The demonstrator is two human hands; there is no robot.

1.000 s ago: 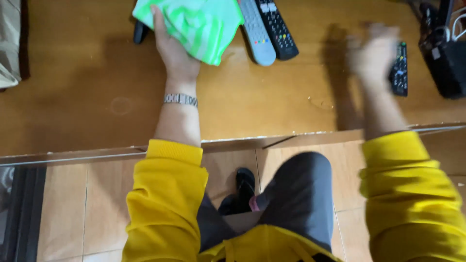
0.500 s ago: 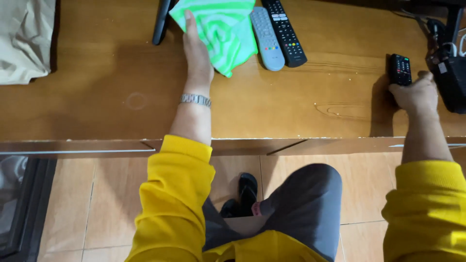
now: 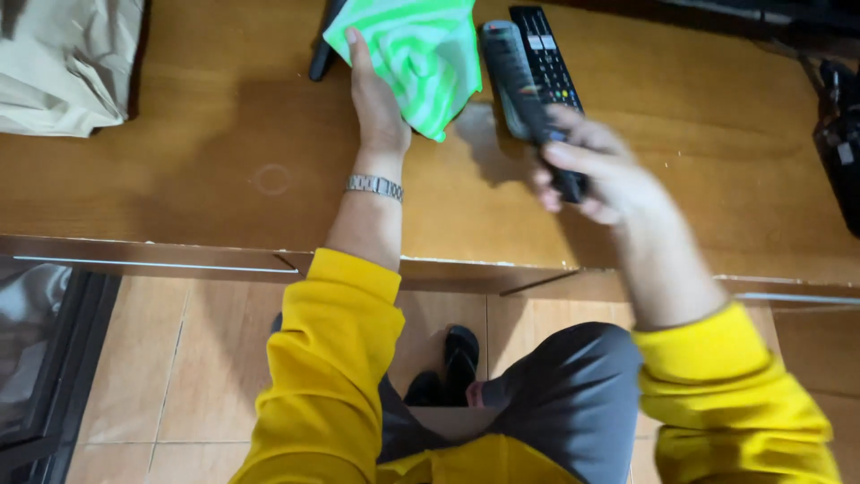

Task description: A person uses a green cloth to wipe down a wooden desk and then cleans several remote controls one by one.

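My left hand (image 3: 376,108) rests on the wooden tabletop (image 3: 224,179) and grips a green and white striped cloth (image 3: 417,54); most of its fingers are hidden under the cloth. A metal watch band (image 3: 374,186) circles that wrist. My right hand (image 3: 596,175), blurred by motion, is closed on a small black remote (image 3: 568,185). It hovers at the near ends of a grey remote (image 3: 512,76) and a long black remote (image 3: 546,49), which lie side by side just right of the cloth.
A crumpled beige bag (image 3: 63,63) lies at the far left. A black object (image 3: 321,56) pokes out from under the cloth's left edge. A black device (image 3: 839,157) with cables sits at the right edge. Below the table edge are tiled floor (image 3: 179,358) and my sandalled foot (image 3: 460,354).
My right hand has lifted the small black remote from the right side of the table and swung left with it, up to the two remotes. My left hand stays on the cloth.
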